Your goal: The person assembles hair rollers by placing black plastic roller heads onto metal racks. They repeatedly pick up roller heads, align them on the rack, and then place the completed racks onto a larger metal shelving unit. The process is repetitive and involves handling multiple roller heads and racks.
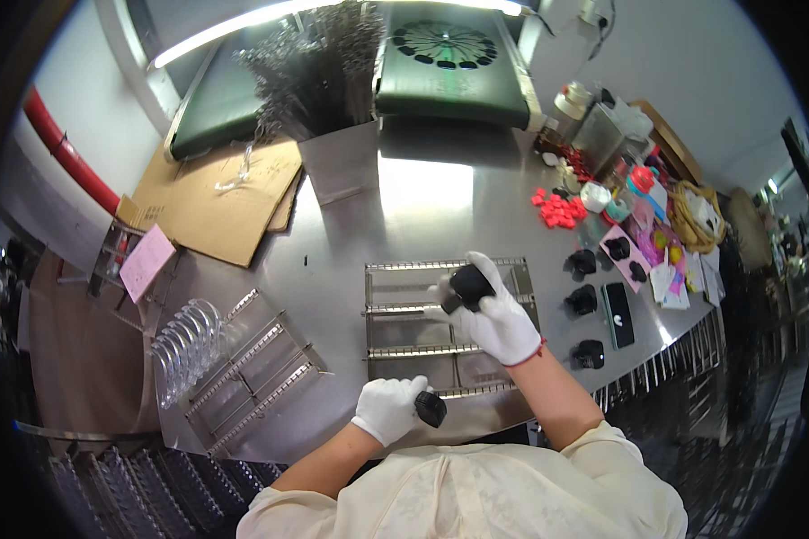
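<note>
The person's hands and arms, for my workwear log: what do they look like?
The left hand and right hand wear white gloves. A thin red band circles the right wrist. The forearms are bare below loose cream sleeves.

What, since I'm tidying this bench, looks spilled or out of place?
Loose red pieces lie heaped on the metal table at right, perhaps spilled. A tiny dark bit lies alone left of the middle rack. The left rack sits askew to it. I see no clear damage.
</note>
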